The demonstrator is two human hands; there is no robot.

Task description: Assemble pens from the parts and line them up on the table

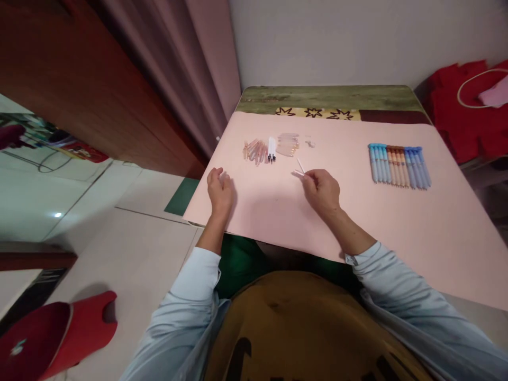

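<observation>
My right hand (322,191) is closed in a pinch above the pink-covered table. Between its fingertips are slim white pen parts (300,166), one pointing up and another to the left; their exact kind is too small to tell. My left hand (219,191) hovers near the table's left edge, its fingers loosely curled and thumb apart, with nothing clear in it. Beyond the hands lie a pile of pinkish clear pen parts (256,152), white refills with black tips (271,150), pale clear pen barrels (288,144) and a few tiny clear pieces (310,143).
Several finished-looking pens (399,166) in blue, orange-brown and violet lie in a row at the right. The pink sheet (270,211) covers most of the table. A red stool (91,333) stands on the floor at lower left, and red cloth (468,106) is at far right.
</observation>
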